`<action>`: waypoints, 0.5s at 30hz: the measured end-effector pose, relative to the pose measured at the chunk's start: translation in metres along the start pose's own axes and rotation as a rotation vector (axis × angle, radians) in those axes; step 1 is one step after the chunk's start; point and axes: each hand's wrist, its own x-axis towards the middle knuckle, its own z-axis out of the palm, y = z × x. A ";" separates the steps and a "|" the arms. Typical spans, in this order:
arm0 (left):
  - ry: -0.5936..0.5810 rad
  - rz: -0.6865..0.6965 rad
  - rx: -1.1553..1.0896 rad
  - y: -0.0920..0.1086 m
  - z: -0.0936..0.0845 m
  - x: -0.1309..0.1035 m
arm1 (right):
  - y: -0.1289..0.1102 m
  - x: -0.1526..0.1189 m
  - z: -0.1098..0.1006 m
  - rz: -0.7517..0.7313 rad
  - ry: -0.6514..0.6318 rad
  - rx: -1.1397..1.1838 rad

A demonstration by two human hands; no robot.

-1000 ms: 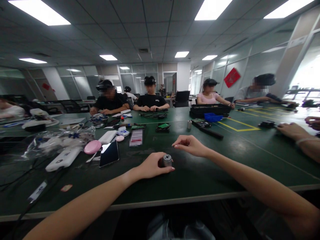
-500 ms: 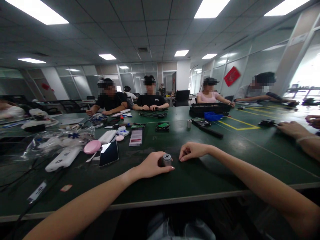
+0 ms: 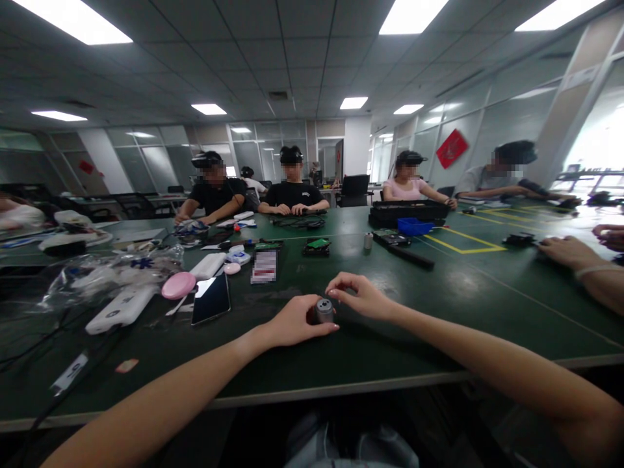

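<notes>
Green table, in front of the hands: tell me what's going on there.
A person's left hand holds a metal cylinder upright at the green table. The right hand is curled close by its top; whether it pinches anything is too small to tell. A smaller cylinder stands farther back.

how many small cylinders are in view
2: one small cylinder in the left hand, a second cylinder farther back, left of the blue tray. Others may be hidden.
</notes>
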 end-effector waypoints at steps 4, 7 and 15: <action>0.019 -0.009 0.035 -0.004 0.002 0.001 | -0.017 -0.006 0.009 -0.067 -0.026 -0.018; 0.022 0.002 0.037 -0.006 0.003 0.000 | -0.019 -0.007 0.009 -0.070 0.014 -0.036; 0.023 -0.001 0.020 -0.004 0.003 0.000 | -0.011 -0.005 0.016 -0.092 0.113 -0.140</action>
